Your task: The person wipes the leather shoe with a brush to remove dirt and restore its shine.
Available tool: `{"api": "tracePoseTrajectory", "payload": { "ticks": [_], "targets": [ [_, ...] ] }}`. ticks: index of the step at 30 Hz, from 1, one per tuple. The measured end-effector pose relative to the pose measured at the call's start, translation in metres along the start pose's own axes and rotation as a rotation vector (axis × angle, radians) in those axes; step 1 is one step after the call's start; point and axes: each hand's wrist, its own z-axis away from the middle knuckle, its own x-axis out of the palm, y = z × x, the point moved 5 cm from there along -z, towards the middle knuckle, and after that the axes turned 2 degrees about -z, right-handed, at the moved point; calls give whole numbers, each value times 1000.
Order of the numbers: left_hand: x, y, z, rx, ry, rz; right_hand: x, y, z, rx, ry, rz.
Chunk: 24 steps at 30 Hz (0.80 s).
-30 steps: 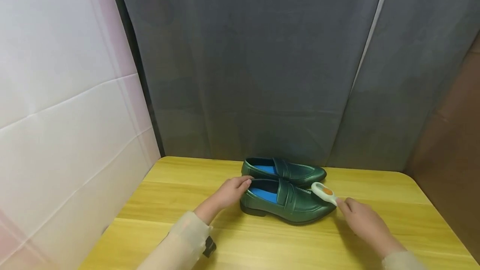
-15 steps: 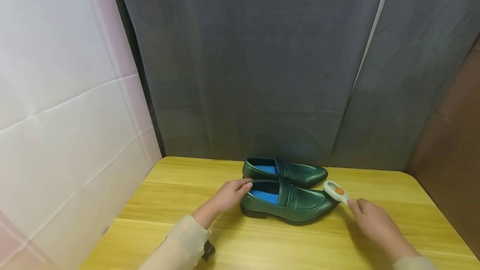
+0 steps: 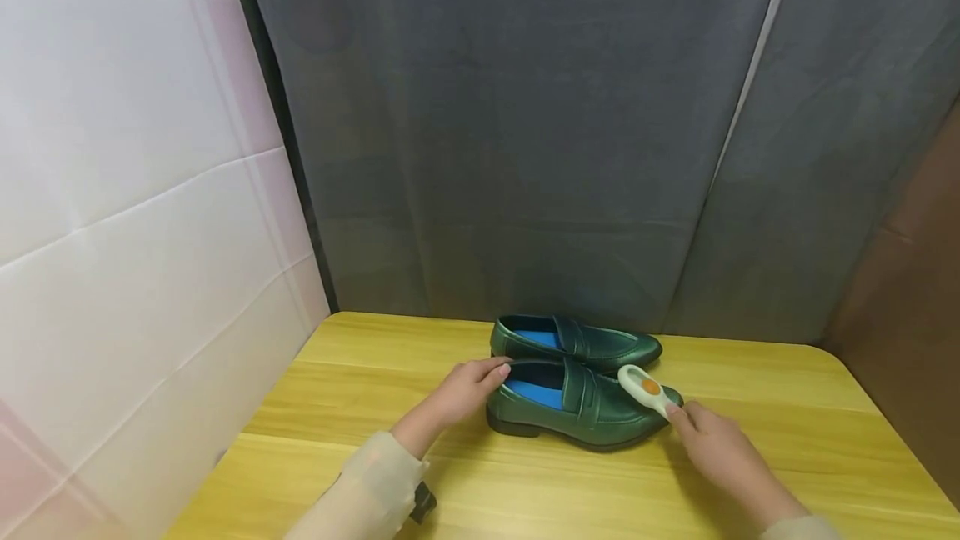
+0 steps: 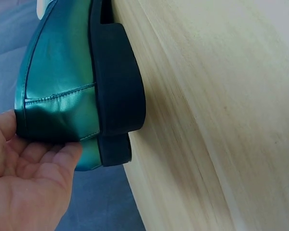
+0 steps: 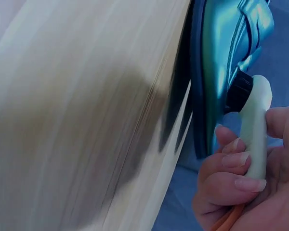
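Observation:
Two dark green penny loafers with blue insoles lie side by side, toes to the right. My left hand (image 3: 463,392) pinches the heel rim of the near loafer (image 3: 615,422); in the left wrist view the thumb (image 4: 4,124) lies at the rim and the fingers curl behind the heel. My right hand (image 3: 716,448) grips a pale-handled shoe brush (image 3: 636,382) with an orange oval on its back. In the right wrist view its black bristles (image 5: 239,91) touch the loafer's upper near the toe. The far loafer (image 3: 615,347) stands behind, partly hidden.
The shoes stand on a yellow wood-grain table (image 3: 360,382) near its back edge. A grey curtain (image 3: 487,148) hangs right behind it. A white panel (image 3: 150,190) rises on the left and a brown one (image 3: 907,273) on the right.
My right hand moved the brush right to the toe tip, then back left over the upper. The left hand keeps its hold on the heel. The head view has shifted slightly.

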Motion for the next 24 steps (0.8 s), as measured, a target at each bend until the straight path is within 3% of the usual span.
{"api": "tracePoseTrajectory", "payload": {
  "ticks": [8, 24],
  "targets": [
    [1, -2, -2, -14, -5, 12, 13, -18, 0, -18, -13, -100],
    [-2, 4, -5, 38, 3, -53, 10, -16, 2, -9, 10, -58]
  ]
}}
